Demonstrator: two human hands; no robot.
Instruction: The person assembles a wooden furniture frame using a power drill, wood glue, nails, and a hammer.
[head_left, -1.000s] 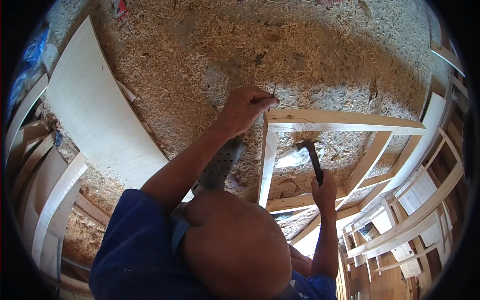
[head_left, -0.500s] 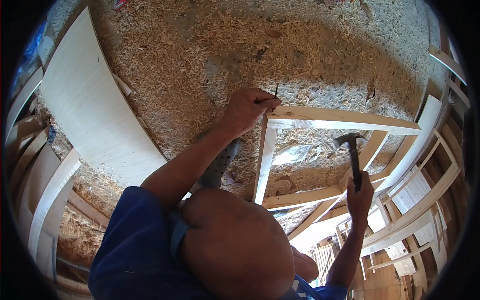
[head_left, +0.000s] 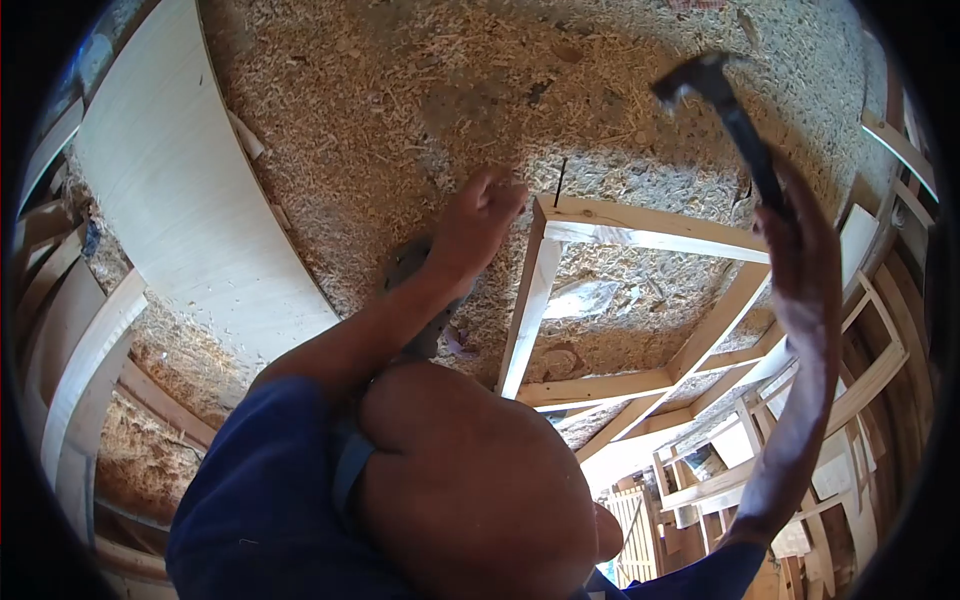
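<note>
My right hand [head_left: 803, 250] is wrapped round the dark handle of a claw hammer [head_left: 740, 122], raised above the far side of the wooden frame [head_left: 645, 220]. The hammer head is slightly blurred. At the frame's upper left corner a long thin nail [head_left: 562, 182] stands nearly upright in the wood with no hand on it. Just left of that corner is my left hand [head_left: 478, 225], apart from the nail, its fingers curled in. Whatever may lie inside those fingers is hidden.
A large pale plywood sheet [head_left: 180, 190] lies at the left. Wood shavings [head_left: 400, 95] cover the floor. Timber pieces [head_left: 75, 370] are stacked at the far left, and more wooden frames [head_left: 870, 390] stand at the right. A foot [head_left: 425, 325] is beside the frame.
My left hand has let go of the nail and drawn back to the left. My right hand has swung the hammer up and outward, away from the frame's inside.
</note>
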